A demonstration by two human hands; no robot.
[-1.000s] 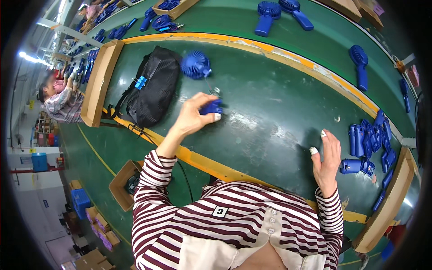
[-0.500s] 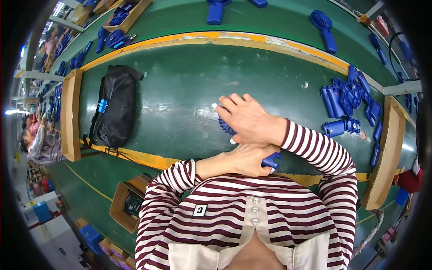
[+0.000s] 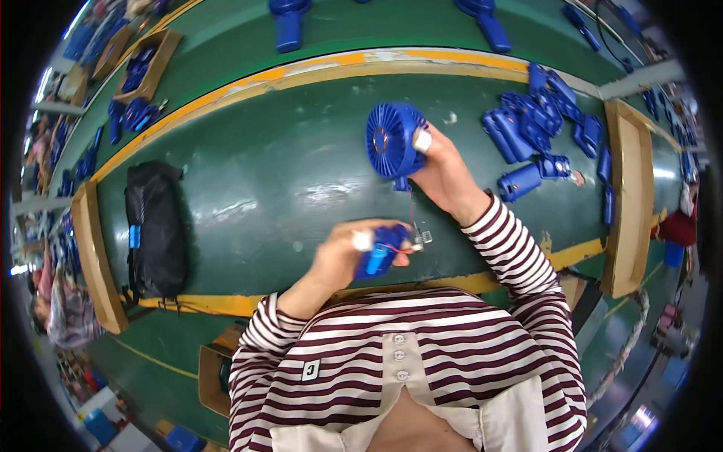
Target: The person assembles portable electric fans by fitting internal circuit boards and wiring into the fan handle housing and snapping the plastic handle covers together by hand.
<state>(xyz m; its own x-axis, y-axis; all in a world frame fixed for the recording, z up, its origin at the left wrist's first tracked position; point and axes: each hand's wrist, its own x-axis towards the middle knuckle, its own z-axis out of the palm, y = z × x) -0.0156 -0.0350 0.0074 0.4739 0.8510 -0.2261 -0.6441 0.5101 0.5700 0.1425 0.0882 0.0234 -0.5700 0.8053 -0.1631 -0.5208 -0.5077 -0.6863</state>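
Observation:
My right hand (image 3: 446,179) is closed around the round blue fan head (image 3: 388,142), its slatted grille tilted toward the left. A thin wire hangs from the fan head's stub toward a small circuit board (image 3: 425,237). Lower and to the left, my left hand (image 3: 335,252) grips a blue fan handle (image 3: 369,265). Inside that handle a light blue battery (image 3: 376,259) shows, with red wires running to the board. White covers sit on a finger or thumb of each hand. Blur hides how the wires join.
Blue plastic handle parts (image 3: 531,124) lie piled at the table's right. A black pouch (image 3: 156,230) rests at the left. Cardboard trays (image 3: 631,200) flank both ends of the green table. Past the yellow edge, the belt carries blue fans (image 3: 288,26) and a parts box (image 3: 151,64).
My crossed hands have separated. The right lifts the fan head up and away, and the left has turned the handle so its battery and wires show. The whole view has shifted.

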